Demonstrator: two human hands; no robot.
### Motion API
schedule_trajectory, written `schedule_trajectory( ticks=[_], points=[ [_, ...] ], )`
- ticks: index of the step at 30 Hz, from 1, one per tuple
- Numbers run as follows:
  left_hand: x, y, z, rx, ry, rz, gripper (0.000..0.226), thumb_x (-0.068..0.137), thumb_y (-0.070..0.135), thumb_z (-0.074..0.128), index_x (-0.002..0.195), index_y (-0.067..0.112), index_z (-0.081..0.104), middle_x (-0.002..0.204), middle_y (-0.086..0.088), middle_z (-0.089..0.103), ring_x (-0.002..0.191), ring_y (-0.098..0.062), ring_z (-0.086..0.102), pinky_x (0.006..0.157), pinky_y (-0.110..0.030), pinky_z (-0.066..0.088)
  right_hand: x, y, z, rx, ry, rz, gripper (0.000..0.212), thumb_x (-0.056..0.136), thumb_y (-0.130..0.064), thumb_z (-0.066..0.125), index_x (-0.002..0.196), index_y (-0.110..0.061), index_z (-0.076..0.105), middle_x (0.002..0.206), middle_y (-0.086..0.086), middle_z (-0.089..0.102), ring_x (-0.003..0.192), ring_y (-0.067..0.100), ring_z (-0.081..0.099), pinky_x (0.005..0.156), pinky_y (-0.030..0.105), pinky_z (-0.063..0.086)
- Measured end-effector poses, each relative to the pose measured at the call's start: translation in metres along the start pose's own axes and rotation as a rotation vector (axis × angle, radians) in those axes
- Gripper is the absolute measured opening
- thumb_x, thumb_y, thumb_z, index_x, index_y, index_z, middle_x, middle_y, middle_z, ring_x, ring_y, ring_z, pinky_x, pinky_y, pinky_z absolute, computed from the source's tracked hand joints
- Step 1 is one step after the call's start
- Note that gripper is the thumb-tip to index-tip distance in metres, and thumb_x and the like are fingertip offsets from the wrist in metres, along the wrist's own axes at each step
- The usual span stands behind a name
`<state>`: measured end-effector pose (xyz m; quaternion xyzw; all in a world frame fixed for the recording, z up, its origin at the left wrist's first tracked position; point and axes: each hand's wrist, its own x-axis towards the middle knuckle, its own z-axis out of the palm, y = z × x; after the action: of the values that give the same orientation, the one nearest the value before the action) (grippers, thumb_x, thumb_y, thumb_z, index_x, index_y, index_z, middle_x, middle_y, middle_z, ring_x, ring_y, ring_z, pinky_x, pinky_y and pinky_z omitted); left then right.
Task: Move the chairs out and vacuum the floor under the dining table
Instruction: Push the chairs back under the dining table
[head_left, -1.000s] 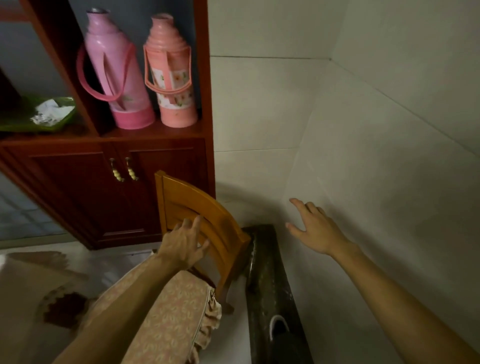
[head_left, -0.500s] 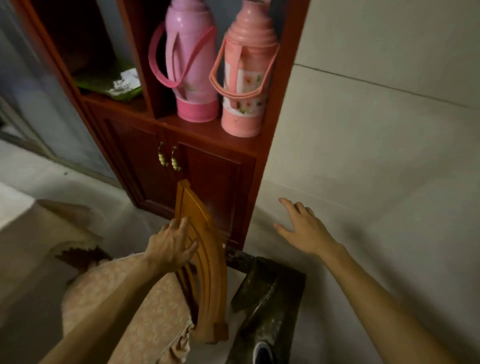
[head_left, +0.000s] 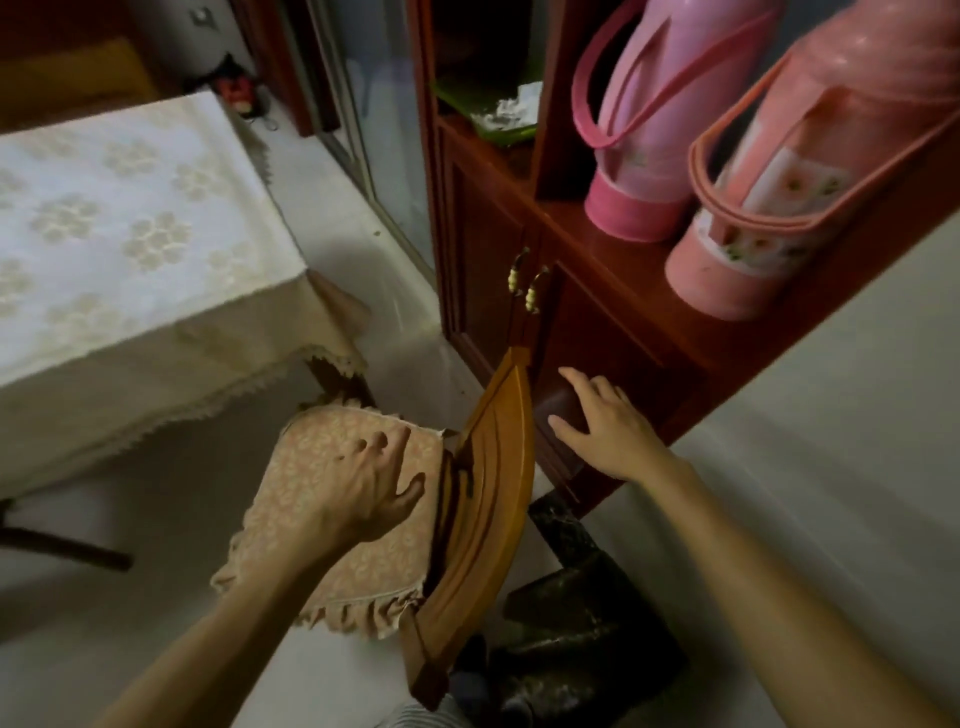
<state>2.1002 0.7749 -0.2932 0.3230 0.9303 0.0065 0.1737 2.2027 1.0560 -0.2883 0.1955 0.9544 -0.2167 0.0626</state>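
This is the dining corner of a home. The red-brown wooden cabinet (head_left: 597, 332) is the clearest sign: on its open shelf stand two household thermos flasks, a pink one (head_left: 670, 104) and a salmon one with a flower label (head_left: 800, 176), and in the compartment to their left lies a green tray (head_left: 488, 111) with crumpled paper. Left of the cabinet stands a dining table (head_left: 140, 395) under a cream flower-patterned, lace-edged tablecloth (head_left: 119, 223). In front of the cabinet is a wooden chair (head_left: 483, 499) with a frilled floral seat cover (head_left: 337, 519). The floor (head_left: 171, 519) below the cabinet is pale tile.
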Motion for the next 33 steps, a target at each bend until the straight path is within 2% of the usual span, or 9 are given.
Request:
schedule_trajectory(
  ticks=[5, 11, 14, 19, 22, 26, 29, 33],
  points=[
    [0.008, -0.024, 0.002, -0.019, -0.02, -0.073, 0.073, 0.097, 0.057, 0.033, 0.156, 0.019, 0.013, 0.147, -0.011, 0.04, 0.126, -0.029, 0.047, 0.102, -0.042, 0.044, 0.046, -0.033, -0.006, -0.09, -0.041, -0.135, 0.069, 0.095, -0.053, 0.046, 0.152, -0.031, 0.014, 0.138, 0.007, 0.042, 0.126, 0.026, 0.041, 0.098, 0.048, 0.044],
    [0.025, -0.049, 0.005, -0.088, 0.008, -0.133, 0.071, 0.096, 0.058, 0.034, 0.153, 0.019, 0.018, 0.141, -0.012, 0.046, 0.121, -0.031, 0.051, 0.095, -0.043, 0.046, 0.09, -0.058, -0.015, -0.158, -0.033, -0.201, 0.069, 0.095, -0.053, 0.045, 0.153, -0.03, 0.015, 0.138, 0.007, 0.042, 0.127, 0.027, 0.041, 0.1, 0.05, 0.042],
    [0.027, -0.057, 0.015, -0.112, 0.002, -0.173, 0.075, 0.092, 0.061, 0.028, 0.154, 0.019, 0.018, 0.137, -0.012, 0.049, 0.117, -0.031, 0.053, 0.092, -0.043, 0.048, 0.104, -0.071, -0.01, -0.196, -0.066, -0.255, 0.069, 0.095, -0.053, 0.046, 0.153, -0.03, 0.016, 0.136, 0.007, 0.043, 0.126, 0.028, 0.042, 0.099, 0.049, 0.043],
    [0.026, -0.066, 0.033, -0.189, 0.033, -0.254, 0.073, 0.095, 0.059, 0.031, 0.154, 0.019, 0.019, 0.14, -0.012, 0.048, 0.118, -0.03, 0.052, 0.091, -0.043, 0.049, 0.14, -0.1, 0.009, -0.259, -0.157, -0.356, 0.07, 0.095, -0.052, 0.047, 0.153, -0.029, 0.016, 0.137, 0.009, 0.043, 0.126, 0.029, 0.042, 0.1, 0.048, 0.043],
    [0.017, -0.068, 0.054, -0.204, 0.034, -0.348, 0.075, 0.092, 0.063, 0.021, 0.153, 0.019, 0.02, 0.136, -0.01, 0.05, 0.113, -0.027, 0.055, 0.085, -0.04, 0.05, 0.166, -0.12, 0.03, -0.306, -0.247, -0.454, 0.069, 0.095, -0.054, 0.046, 0.153, -0.03, 0.016, 0.133, 0.009, 0.044, 0.123, 0.029, 0.043, 0.099, 0.048, 0.044],
    [0.009, -0.061, 0.081, -0.273, -0.002, -0.529, 0.089, 0.078, 0.066, 0.006, 0.151, 0.02, 0.026, 0.133, -0.01, 0.052, 0.109, -0.03, 0.055, 0.081, -0.039, 0.047, 0.211, -0.139, 0.067, -0.395, -0.376, -0.624, 0.07, 0.094, -0.056, 0.046, 0.153, -0.03, 0.017, 0.127, 0.01, 0.045, 0.12, 0.032, 0.045, 0.095, 0.05, 0.046],
    [0.008, -0.056, 0.1, -0.321, -0.058, -0.674, 0.089, 0.077, 0.066, 0.009, 0.148, 0.019, 0.031, 0.129, -0.012, 0.053, 0.108, -0.034, 0.055, 0.082, -0.042, 0.048, 0.243, -0.149, 0.102, -0.436, -0.505, -0.744, 0.07, 0.095, -0.057, 0.043, 0.153, -0.029, 0.016, 0.131, 0.011, 0.044, 0.12, 0.034, 0.045, 0.097, 0.051, 0.044],
    [0.007, -0.036, 0.125, -0.406, -0.113, -0.824, 0.079, 0.079, 0.064, 0.015, 0.139, 0.018, 0.038, 0.121, -0.013, 0.056, 0.101, -0.035, 0.058, 0.072, -0.042, 0.053, 0.269, -0.143, 0.139, -0.491, -0.672, -0.84, 0.072, 0.095, -0.055, 0.046, 0.154, -0.028, 0.015, 0.136, 0.016, 0.043, 0.124, 0.038, 0.043, 0.099, 0.053, 0.043]
  ],
)
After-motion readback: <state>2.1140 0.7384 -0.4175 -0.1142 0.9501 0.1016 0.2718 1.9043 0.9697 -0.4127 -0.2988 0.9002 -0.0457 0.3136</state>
